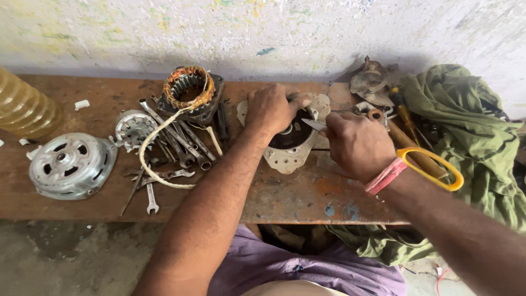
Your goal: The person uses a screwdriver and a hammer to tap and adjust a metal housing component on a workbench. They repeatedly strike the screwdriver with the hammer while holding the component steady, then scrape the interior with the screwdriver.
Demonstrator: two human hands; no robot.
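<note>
A pale metal motor housing point(285, 159) with a dark round hollow lies on the wooden bench point(285, 197). My left hand point(269, 109) rests on top of it, fingers curled over its far rim. My right hand point(356, 143) holds a thin bright metal blade point(314, 124) whose tip points into the housing. Pink bands point(385, 176) circle my right wrist.
A copper-wound stator point(189, 93) with a white cable point(148, 148), several spanners point(175, 148) and a silver motor cover point(71, 164) lie to the left. A yellowish bottle point(22, 107) stands far left. Yellow-handled scissors point(433, 164), a screwdriver point(405, 112) and green cloth point(471, 137) lie right.
</note>
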